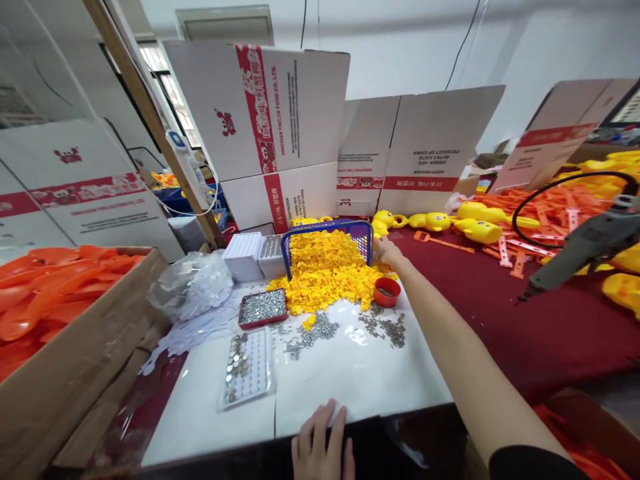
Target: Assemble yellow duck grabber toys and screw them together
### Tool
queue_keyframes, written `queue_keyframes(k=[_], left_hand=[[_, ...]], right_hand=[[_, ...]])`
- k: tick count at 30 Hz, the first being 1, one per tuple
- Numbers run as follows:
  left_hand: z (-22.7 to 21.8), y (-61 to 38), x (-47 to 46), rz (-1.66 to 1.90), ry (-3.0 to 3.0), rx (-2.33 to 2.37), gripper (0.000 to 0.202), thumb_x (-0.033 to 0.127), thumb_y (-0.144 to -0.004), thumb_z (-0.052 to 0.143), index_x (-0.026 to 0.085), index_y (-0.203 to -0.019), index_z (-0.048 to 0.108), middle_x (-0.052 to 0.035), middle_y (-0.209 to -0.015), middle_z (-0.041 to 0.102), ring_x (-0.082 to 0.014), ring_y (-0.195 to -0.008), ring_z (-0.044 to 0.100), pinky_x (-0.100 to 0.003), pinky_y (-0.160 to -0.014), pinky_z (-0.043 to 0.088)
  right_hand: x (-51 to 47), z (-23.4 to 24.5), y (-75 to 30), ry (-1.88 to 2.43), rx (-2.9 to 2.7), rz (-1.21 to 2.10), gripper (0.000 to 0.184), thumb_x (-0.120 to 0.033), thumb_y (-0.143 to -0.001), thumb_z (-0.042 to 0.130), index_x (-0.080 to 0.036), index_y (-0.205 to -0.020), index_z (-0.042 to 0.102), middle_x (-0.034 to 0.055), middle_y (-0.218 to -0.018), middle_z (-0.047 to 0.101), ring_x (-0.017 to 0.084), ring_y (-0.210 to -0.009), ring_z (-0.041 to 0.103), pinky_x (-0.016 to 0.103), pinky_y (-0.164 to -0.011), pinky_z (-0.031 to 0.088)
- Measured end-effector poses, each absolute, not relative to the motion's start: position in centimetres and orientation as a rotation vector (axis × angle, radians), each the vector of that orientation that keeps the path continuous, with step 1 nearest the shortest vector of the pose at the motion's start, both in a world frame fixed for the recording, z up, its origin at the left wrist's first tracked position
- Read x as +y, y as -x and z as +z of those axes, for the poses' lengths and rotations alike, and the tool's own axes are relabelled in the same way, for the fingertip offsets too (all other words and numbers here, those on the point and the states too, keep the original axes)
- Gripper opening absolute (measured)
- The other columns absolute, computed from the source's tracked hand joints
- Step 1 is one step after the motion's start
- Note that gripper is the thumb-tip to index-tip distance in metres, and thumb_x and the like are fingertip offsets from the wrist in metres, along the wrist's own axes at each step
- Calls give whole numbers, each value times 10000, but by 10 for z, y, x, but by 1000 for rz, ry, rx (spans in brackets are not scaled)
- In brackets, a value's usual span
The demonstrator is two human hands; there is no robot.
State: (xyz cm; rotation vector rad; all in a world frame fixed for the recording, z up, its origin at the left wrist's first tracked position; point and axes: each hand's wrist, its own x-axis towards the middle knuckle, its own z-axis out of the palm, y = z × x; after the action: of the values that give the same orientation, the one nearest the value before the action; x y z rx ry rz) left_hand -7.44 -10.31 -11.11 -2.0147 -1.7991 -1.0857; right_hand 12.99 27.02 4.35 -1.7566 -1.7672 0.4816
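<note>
My left hand (324, 443) lies at the near table edge, fingers stretched out, with nothing in it. My right arm reaches far forward, and my right hand (387, 252) is closed at a yellow plastic animal-shaped toy (380, 228) beside the basket; its fingertips are partly hidden. A blue basket (371, 241) lies tipped, spilling small yellow plastic parts (330, 273) onto the white board (350, 393). Near my right wrist stands a red round cup (387, 292). Small metal pieces (315, 335) and brownish pieces (390, 328) lie loose in front.
At left are a red tray of silvery pieces (263, 308), a white tray with coin cells (247, 367), a plastic bag (193, 287) and a carton of orange parts (135, 267). An electric screwdriver (575, 240) hangs at right, near orange strips (555, 213) and yellow toys (477, 230).
</note>
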Motion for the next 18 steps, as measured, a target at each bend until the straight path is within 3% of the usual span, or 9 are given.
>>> queue_keyframes(k=[9, 15, 18], left_hand=[[-110, 75, -104, -1055, 1998, -1710, 372, 180, -878, 635, 313, -1216, 715, -68, -1176, 782, -270, -1019, 725, -386, -721, 505], [-107, 78, -104, -1052, 2017, -1641, 542, 106, -883, 596, 317, -1381, 628, -71, -1193, 775, -264, -1035, 723, -374, -744, 499], [-101, 78, -105, -1084, 2065, -1638, 518, 94, -906, 577, 301, -1377, 633, -82, -1209, 768, -261, -1075, 710, -371, -794, 498]], right_hand=[[242, 42, -169, 1944, -2215, 147, 369, -376, -973, 625, -171, -1280, 611, 114, -1312, 621, 230, -1128, 643, 450, -955, 571], [224, 45, -183, 2024, -2232, 146, 380, -380, -972, 626, -173, -1290, 602, 106, -1304, 624, 232, -1121, 647, 455, -944, 575], [219, 44, -177, 2040, -2144, 202, 367, -379, -975, 623, -178, -1281, 609, 105, -1303, 626, 227, -1117, 647, 450, -945, 575]])
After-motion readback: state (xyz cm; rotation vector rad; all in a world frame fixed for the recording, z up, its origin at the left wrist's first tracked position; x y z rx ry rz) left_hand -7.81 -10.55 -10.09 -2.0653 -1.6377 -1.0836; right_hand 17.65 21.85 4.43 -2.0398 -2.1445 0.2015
